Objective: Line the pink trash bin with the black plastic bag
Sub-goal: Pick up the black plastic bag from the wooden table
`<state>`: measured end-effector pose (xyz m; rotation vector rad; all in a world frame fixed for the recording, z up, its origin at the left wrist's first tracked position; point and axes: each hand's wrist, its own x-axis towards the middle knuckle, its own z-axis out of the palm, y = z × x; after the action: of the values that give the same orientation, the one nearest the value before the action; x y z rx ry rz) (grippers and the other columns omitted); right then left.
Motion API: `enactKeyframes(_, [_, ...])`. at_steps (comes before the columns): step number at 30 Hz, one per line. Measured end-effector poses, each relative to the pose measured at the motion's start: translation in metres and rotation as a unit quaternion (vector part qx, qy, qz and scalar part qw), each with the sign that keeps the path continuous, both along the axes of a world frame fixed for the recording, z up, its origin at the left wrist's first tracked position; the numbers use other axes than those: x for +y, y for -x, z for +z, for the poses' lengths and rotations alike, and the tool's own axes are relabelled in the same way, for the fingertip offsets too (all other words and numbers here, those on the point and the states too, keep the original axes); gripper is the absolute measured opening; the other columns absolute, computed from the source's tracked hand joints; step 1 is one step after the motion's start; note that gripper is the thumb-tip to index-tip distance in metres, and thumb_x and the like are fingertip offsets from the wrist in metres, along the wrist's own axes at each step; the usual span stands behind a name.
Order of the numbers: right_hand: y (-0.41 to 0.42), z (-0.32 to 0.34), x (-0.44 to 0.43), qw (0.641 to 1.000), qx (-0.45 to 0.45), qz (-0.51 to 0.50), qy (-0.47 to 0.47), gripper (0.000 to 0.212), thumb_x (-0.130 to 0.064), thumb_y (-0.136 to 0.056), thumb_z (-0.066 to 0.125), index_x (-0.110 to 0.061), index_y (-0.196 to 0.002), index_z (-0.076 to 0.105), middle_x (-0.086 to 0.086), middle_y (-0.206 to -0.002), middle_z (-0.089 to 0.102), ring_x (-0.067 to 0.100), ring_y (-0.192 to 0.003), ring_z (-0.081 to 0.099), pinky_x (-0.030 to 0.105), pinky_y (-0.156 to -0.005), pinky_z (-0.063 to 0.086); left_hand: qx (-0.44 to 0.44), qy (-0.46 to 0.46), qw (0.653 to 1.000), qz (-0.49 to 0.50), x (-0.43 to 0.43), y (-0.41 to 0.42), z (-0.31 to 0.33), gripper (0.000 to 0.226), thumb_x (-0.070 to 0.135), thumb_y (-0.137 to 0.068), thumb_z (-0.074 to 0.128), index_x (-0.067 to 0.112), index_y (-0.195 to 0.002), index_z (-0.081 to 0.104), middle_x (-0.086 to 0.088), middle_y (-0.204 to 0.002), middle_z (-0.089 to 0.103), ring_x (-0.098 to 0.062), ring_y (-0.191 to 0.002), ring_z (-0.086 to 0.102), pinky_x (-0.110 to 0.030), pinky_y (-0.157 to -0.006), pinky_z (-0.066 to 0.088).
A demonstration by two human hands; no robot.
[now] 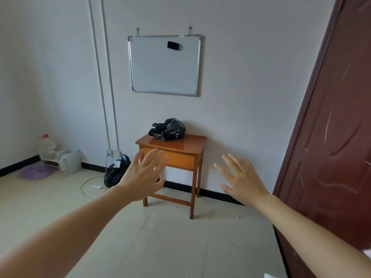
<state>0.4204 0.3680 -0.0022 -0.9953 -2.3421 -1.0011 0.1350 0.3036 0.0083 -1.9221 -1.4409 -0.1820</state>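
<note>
Glossy crinkled black plastic bag point(167, 129) on a lacquered wooden table point(195, 141) (shiny top); smooth floor tiles point(180, 247)

No legible txt – whiteboard point(164, 65) blank; jug point(47, 147) label – too blurry to read.

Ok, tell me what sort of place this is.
Probably a sparsely furnished spare room or small office: a whiteboard hangs on the bare wall, a small wooden desk stands below it, and the floor is tiled.
</note>
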Motion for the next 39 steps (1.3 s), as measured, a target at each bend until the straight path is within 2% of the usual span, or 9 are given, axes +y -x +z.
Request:
enactKeyframes(9, [0.04, 0.015, 0.158, 0.998, -0.039, 0.032, -0.033, 0.063, -0.038, -0.059, 0.083, -0.015, -0.114, 0.064, 0.019, -0.115, 0.068, 0.034, -0.107, 0.064, 0.052, -0.08, 0.054, -0.095, -0.015, 0.993, 0.063, 0.142, 0.058, 0.006, 0.064, 0.029, -0.061, 0.084, -0.002, -0.113, 0.061, -0.021, -0.118, 0.065, -0.04, -0.11, 0.061, -0.064, -0.086, 0.045])
enactKeyframes(11, [0.043, 0.028, 0.195, 0.998, -0.035, 0.025, -0.048, 0.061, -0.037, -0.061, 0.082, -0.014, -0.115, 0.064, 0.019, -0.116, 0.067, 0.034, -0.108, 0.063, 0.053, -0.081, 0.054, -0.132, -0.013, 0.989, 0.058, 0.185, 0.067, 0.006, 0.062, 0.029, -0.071, 0.077, 0.0, -0.122, 0.056, -0.021, -0.127, 0.059, -0.039, -0.12, 0.053, -0.063, -0.096, 0.038])
enactKeyframes(15, [0.046, 0.029, 0.261, 0.998, 0.059, -0.005, -0.005, 0.061, -0.027, -0.062, 0.084, -0.008, -0.115, 0.062, 0.024, -0.115, 0.066, 0.04, -0.107, 0.062, 0.056, -0.081, 0.052, -0.232, -0.003, 0.97, 0.075, 0.272, 0.072, -0.005, 0.062, 0.037, -0.089, 0.051, 0.011, -0.141, 0.031, -0.01, -0.149, 0.035, -0.027, -0.141, 0.022, -0.052, -0.113, 0.015])
enactKeyframes(19, [0.033, -0.01, 0.32, 1.0, 0.005, -0.003, 0.022, 0.063, -0.035, -0.058, 0.085, -0.013, -0.114, 0.065, 0.019, -0.114, 0.068, 0.035, -0.105, 0.065, 0.05, -0.078, 0.055, -0.186, 0.058, 0.978, 0.07, 0.35, 0.058, -0.039, 0.065, 0.047, -0.092, 0.038, 0.017, -0.146, 0.016, -0.004, -0.156, 0.019, -0.022, -0.144, 0.009, -0.047, -0.116, 0.008])
enactKeyframes(22, [0.016, -0.023, 0.381, 0.999, -0.026, -0.015, 0.027, 0.064, -0.039, -0.055, 0.085, -0.017, -0.112, 0.066, 0.015, -0.113, 0.07, 0.031, -0.104, 0.066, 0.047, -0.077, 0.057, -0.165, 0.065, 0.983, 0.046, 0.41, 0.042, -0.044, 0.065, 0.044, -0.092, 0.043, 0.012, -0.144, 0.024, -0.01, -0.153, 0.028, -0.026, -0.143, 0.017, -0.05, -0.115, 0.013])
enactKeyframes(30, [-0.003, -0.005, 0.564, 0.996, 0.002, -0.023, 0.081, 0.061, -0.032, -0.055, 0.088, -0.011, -0.108, 0.067, 0.021, -0.107, 0.07, 0.036, -0.1, 0.067, 0.051, -0.073, 0.056, -0.195, 0.017, 0.978, 0.067, 0.566, 0.008, -0.011, 0.061, 0.039, -0.09, 0.049, 0.009, -0.141, 0.032, -0.011, -0.148, 0.037, -0.027, -0.14, 0.025, -0.05, -0.113, 0.019])
enactKeyframes(34, [0.024, -0.009, 0.635, 0.986, 0.067, 0.014, 0.151, 0.057, -0.022, -0.063, 0.084, -0.005, -0.114, 0.063, 0.026, -0.113, 0.066, 0.043, -0.107, 0.062, 0.054, -0.08, 0.053, -0.206, 0.018, 0.975, 0.081, 0.609, 0.012, -0.022, 0.059, 0.035, -0.086, 0.059, 0.005, -0.134, 0.044, -0.015, -0.138, 0.05, -0.032, -0.132, 0.04, -0.055, -0.106, 0.032])
enactKeyframes(37, [0.057, -0.037, 0.675, 0.989, -0.014, 0.067, 0.129, 0.06, -0.036, -0.054, 0.086, -0.013, -0.108, 0.068, 0.018, -0.107, 0.071, 0.032, -0.099, 0.068, 0.046, -0.073, 0.058, -0.139, 0.044, 0.983, 0.112, 0.629, 0.031, -0.04, 0.056, 0.044, -0.08, 0.049, 0.007, -0.121, 0.059, -0.012, -0.123, 0.064, -0.031, -0.118, 0.057, -0.054, -0.091, 0.047])
enactKeyframes(39, [0.082, -0.055, 0.699, 0.985, -0.056, 0.088, 0.139, 0.062, -0.046, -0.05, 0.084, -0.022, -0.106, 0.069, 0.01, -0.106, 0.073, 0.025, -0.099, 0.069, 0.042, -0.073, 0.059, -0.134, 0.066, 0.979, 0.139, 0.647, 0.054, -0.051, 0.059, 0.046, -0.08, 0.039, 0.008, -0.12, 0.06, -0.011, -0.122, 0.065, -0.03, -0.117, 0.058, -0.052, -0.09, 0.049])
